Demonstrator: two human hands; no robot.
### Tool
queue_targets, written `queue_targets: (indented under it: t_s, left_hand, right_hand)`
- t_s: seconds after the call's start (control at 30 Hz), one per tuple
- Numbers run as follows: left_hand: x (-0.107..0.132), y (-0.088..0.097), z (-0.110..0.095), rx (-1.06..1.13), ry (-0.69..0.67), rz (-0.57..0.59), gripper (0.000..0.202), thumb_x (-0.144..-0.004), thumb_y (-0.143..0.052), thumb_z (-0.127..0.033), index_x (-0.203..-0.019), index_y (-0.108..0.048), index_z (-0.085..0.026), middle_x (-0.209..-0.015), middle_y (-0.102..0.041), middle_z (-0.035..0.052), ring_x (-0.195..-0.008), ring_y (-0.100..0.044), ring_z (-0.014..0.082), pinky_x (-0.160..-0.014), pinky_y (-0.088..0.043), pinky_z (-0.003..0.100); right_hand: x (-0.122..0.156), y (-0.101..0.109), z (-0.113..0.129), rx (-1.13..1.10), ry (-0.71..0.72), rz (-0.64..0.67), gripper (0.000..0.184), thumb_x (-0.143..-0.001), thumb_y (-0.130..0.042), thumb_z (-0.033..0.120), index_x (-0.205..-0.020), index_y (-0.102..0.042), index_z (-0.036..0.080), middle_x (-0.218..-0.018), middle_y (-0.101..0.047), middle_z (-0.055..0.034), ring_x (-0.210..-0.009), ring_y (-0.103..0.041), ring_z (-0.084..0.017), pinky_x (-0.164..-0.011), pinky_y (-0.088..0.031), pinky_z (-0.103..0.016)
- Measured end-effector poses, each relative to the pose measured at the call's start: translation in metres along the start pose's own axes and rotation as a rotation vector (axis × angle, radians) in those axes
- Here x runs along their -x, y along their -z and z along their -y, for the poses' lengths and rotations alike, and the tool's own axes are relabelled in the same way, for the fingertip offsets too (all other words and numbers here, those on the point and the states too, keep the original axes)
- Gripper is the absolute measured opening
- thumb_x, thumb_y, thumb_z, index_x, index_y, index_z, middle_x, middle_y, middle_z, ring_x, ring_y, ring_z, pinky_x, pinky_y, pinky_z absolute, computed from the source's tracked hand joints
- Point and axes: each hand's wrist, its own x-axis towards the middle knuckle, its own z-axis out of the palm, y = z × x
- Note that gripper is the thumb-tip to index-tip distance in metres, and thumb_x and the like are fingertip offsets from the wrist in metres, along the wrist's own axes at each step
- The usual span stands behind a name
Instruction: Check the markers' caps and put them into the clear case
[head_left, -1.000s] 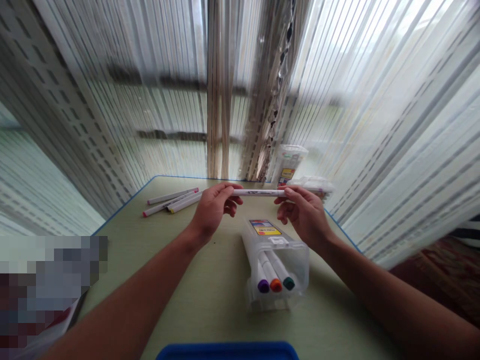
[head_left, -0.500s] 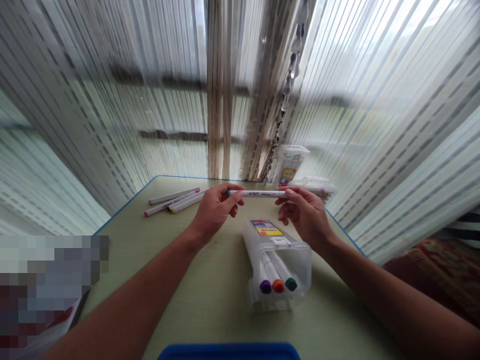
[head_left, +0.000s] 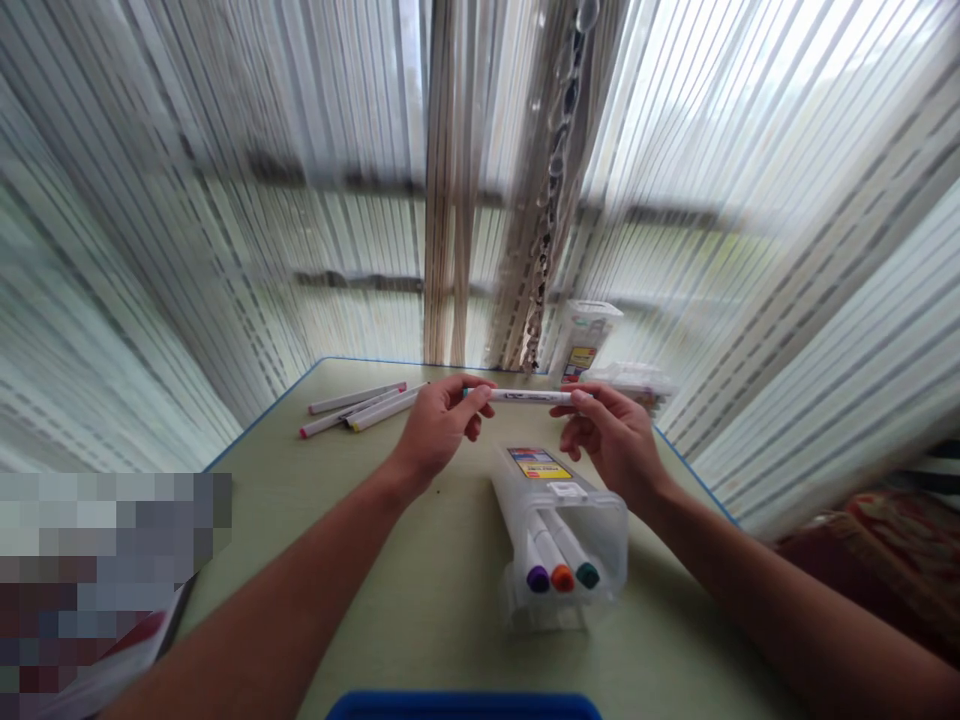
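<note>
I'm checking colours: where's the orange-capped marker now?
In the head view, right of centre, the orange-capped marker lies in the clear case, between the purple-capped marker and the green-capped marker.

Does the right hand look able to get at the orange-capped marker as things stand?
Probably yes, once freed: the right hand pinches one end of the white marker, but the clear case lies with its open end toward the camera, and the orange-capped marker shows in that opening.
</note>
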Motion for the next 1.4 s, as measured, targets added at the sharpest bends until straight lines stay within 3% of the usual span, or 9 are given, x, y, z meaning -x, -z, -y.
queue_targets:
  t_s: [0.97,1.4]
  left_hand:
    - [-0.0008,-0.0005,-0.0017,0.048,-0.007,-0.011,0.024,-0.082,-0.068,-0.033,-0.092,-0.071,-0.011,-0.069,-0.066,0.0036,-0.051,-0.053,0.0087,-0.048,-0.043,0.022]
    - [0.0027,-0.0010,-0.0033,0.051,-0.037,-0.001,0.031,-0.077,-0.075,-0.030,-0.101,-0.069,-0.011,-0.070,-0.065,0.0012,-0.051,-0.051,0.0075,-0.049,-0.043,0.022]
  right_hand:
    - [0.0012,0.0026,-0.0034,0.026,0.036,0.011,0.029,-0.078,-0.079,0.035,-0.097,-0.067,0.017,-0.079,-0.073,-0.0037,-0.042,-0.062,-0.011,-0.034,-0.043,-0.020]
    - [-0.0002,0.0008,-0.0024,0.024,0.020,-0.012,0.033,-0.076,-0.080,0.038,-0.097,-0.066,0.017,-0.076,-0.073,-0.0025,-0.041,-0.061,-0.011,-0.033,-0.042,-0.020]
